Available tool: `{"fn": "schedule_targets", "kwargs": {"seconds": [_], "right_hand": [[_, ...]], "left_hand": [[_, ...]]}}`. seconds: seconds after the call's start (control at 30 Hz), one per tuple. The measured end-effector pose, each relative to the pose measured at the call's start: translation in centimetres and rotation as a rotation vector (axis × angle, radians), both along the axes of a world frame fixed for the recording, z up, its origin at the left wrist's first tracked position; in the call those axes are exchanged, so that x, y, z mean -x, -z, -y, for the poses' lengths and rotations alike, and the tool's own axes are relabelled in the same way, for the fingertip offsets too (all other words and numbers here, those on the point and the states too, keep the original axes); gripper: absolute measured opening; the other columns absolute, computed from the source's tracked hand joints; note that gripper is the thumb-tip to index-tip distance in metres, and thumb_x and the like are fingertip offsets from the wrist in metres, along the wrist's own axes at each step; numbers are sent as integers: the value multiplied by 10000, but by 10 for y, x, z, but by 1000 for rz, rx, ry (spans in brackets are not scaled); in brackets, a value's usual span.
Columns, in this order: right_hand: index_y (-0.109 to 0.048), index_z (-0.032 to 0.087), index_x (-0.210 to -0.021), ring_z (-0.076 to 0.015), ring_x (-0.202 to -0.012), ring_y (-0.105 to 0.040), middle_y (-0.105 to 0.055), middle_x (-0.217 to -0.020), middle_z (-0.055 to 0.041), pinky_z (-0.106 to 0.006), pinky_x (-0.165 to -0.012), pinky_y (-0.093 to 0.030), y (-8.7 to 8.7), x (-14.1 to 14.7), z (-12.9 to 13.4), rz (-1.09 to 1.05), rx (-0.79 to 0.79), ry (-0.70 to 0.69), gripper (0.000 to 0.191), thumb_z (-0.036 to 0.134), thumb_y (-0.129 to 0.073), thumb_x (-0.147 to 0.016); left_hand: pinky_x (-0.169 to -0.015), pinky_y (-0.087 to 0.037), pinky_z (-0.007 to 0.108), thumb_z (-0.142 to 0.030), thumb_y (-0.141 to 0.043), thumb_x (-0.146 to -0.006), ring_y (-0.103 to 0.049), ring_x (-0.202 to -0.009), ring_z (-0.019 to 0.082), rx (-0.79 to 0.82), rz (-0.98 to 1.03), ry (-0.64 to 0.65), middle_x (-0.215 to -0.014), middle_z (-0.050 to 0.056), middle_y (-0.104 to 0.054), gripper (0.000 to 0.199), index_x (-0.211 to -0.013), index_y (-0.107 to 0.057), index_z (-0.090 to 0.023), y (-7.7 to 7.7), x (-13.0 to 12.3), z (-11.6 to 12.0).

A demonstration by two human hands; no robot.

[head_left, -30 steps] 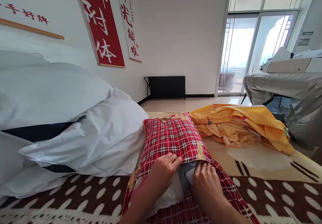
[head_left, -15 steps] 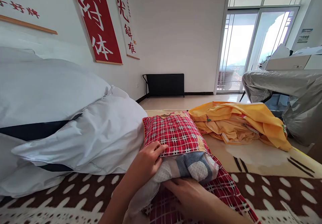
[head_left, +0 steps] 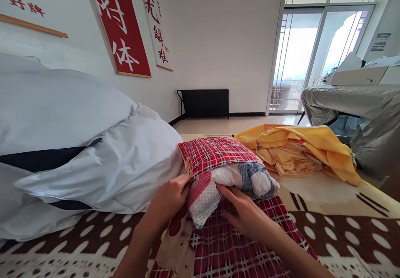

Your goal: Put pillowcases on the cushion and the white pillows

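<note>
The left hand (head_left: 169,195) pinches the red-and-white plaid fabric cover (head_left: 218,151); the right hand (head_left: 251,217), thumb apart, presses the soft patchwork-print cushion (head_left: 203,201) protruding from the cover's mouth. Uneven pushing could bunch it.

Pillow's (head_left: 204,201) far end hidden in plaid cvr (head_left: 218,151); red scroll (head_left: 126,32) cut @ top.

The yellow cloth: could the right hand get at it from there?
Probably, with a stretch: the yellow cloth lies uncovered, farther forward and to the right, though the right hand is touching the pillow.
</note>
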State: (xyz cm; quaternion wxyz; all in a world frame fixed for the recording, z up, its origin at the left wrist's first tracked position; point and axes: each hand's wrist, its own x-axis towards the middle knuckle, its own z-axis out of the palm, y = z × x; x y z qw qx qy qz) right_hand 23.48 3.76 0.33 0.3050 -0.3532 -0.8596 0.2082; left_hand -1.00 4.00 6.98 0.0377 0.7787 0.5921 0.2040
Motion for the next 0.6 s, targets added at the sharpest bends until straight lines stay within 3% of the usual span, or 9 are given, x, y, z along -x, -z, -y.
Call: {"fn": "schedule_targets", "kwargs": {"seconds": [0.17, 0.37, 0.43, 0.6], "right_hand": [[-227, 246, -1494, -279, -1294, -431, -452, -1405, -108, -427, -1065, -372, 3, 1, -2, -3, 31, -43, 750, 215, -580, -833], [-86, 169, -1516, -337, -1277, -446, -452, -1401, -180, -466, -1009, -403, 8, 4, -6, 42, 108, -66, 851, 241, -574, -823], [-139, 174, -1501, -320, -1246, -479, -492, -1363, -171, -442, -995, -413, 11, 3, -10, 1, 82, -70, 819, 244, -587, -819], [-411, 193, -1333, -280, -1151, -548, -569, -1264, -139, -402, -953, -441, 18, -1, -19, -81, 54, -51, 535, 281, -590, -836]], "left_hand": [[-680, -382, 303, -211, -296, -937, -576, -783, 197, -52, -65, 52, -860, 55, -618, 266, -840, -543, -185, -3, -14, 11], [-710, -393, 330, -84, -340, -880, -559, -788, 206, -109, -245, 166, -878, 66, -608, 232, -813, -546, -168, -2, -31, 21], [-672, -385, 333, -57, -354, -860, -541, -741, 206, -102, -294, 187, -834, 63, -598, 229, -777, -539, -164, -1, -40, 24], [-678, -395, 345, -79, -327, -889, -527, -746, 212, -90, -283, 258, -830, 65, -584, 246, -785, -535, -159, 3, -55, 31]]}}
